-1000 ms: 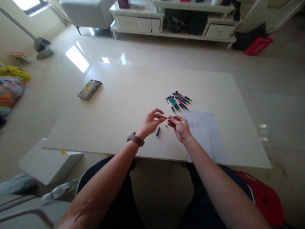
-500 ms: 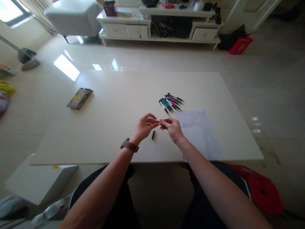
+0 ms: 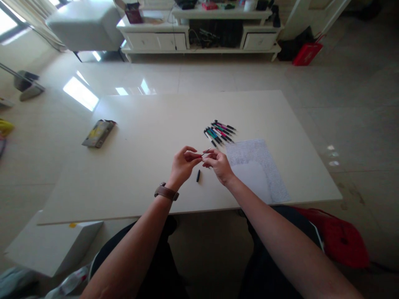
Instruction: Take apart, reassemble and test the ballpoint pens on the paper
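Over the middle of the pale table (image 3: 140, 166) my two hands meet. My left hand (image 3: 183, 165), with a brown watch strap on the wrist, pinches one end of a thin pen part (image 3: 206, 152). My right hand (image 3: 218, 165) is closed round the other end of that part. A small black pen piece (image 3: 198, 176) lies on the table just below my hands. Behind them lies a bunch of several pens (image 3: 219, 132) with black, teal and pink barrels. A sheet of paper (image 3: 257, 168) covered in handwriting lies to the right of my right hand.
A flat yellow and grey packet (image 3: 98, 133) lies at the table's left. Beyond the table stand a white low cabinet (image 3: 199, 37), a grey ottoman (image 3: 87, 25) and a red bag (image 3: 307, 53). A white box (image 3: 50, 245) stands by my left knee, red fabric (image 3: 339, 238) by my right.
The view has shifted, so everything sits further left in the picture. My hands stay together on the thin pen part; its tip now points up between them.
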Available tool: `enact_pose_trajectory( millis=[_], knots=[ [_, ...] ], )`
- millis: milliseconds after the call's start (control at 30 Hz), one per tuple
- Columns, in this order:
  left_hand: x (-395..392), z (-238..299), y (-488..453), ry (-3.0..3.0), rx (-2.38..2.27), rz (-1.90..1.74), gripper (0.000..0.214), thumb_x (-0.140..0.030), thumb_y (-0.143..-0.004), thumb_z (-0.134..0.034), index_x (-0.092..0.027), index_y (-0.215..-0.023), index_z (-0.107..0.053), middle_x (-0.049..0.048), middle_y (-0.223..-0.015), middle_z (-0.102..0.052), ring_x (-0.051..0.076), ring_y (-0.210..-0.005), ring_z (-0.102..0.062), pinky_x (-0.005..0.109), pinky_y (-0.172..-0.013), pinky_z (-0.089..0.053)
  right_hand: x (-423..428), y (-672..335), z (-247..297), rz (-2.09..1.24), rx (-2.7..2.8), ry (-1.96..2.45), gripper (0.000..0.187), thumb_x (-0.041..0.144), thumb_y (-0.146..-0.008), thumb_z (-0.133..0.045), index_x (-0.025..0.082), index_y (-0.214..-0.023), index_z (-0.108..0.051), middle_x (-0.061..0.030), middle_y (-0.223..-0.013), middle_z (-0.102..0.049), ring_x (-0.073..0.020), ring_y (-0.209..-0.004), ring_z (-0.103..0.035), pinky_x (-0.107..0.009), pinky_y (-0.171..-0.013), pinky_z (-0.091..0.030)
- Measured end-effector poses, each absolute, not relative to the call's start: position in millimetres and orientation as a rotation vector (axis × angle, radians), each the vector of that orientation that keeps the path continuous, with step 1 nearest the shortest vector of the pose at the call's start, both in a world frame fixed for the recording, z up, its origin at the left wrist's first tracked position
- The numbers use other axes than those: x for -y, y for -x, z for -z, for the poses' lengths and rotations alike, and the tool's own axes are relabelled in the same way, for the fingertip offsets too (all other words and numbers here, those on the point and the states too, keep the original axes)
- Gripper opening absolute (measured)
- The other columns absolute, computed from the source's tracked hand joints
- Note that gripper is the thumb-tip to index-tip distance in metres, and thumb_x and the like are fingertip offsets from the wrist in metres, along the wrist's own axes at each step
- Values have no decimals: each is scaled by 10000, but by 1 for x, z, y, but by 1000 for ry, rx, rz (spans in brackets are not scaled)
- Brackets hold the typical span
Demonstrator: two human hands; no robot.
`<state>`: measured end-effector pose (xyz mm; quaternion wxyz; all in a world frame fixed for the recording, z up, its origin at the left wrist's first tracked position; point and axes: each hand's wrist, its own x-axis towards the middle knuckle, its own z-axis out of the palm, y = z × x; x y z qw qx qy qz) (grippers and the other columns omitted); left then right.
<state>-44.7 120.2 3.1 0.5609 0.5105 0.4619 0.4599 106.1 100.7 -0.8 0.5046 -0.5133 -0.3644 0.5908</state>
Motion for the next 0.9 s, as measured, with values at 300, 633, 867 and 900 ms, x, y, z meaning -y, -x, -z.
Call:
enact_pose_trajectory(
  millis=[300,633,867,900],
  knots=[
    [-121,-9,58,-1218,-1184,-1129,335,-233,-657,-833,-178,-911,-623,28,-820,-743,174,-834,-717,344,-829,-562,-79,-89,22,-969,2047,1735,100,198,-818,-675,192,-917,-687,-69,-881,-695,-198,-820,-629,-308,-782,-461],
    [-120,-11,62,-1260,-1223,-1093,306,-226,-670,-817,-176,-902,-623,23,-809,-735,175,-831,-717,354,-827,-565,-94,-98,19,-981,1451,1611,244,104,-773,-592,226,-981,-552,11,-804,-621,-149,-710,-613,-277,-690,-481],
    [-122,-7,61,-1297,-1262,-1026,286,-188,-667,-793,-183,-893,-617,20,-800,-732,175,-816,-715,345,-787,-574,-111,-119,13,-958,766,1278,251,281,-776,-675,227,-981,-541,29,-795,-597,-147,-723,-665,-321,-759,-554],
    [-123,-7,60,-1302,-1264,-1021,282,-184,-670,-789,-184,-894,-619,20,-804,-733,173,-817,-715,343,-787,-573,-111,-121,13,-955,741,1270,252,286,-773,-681,227,-976,-544,30,-795,-598,-144,-716,-663,-323,-756,-556]
  ],
)
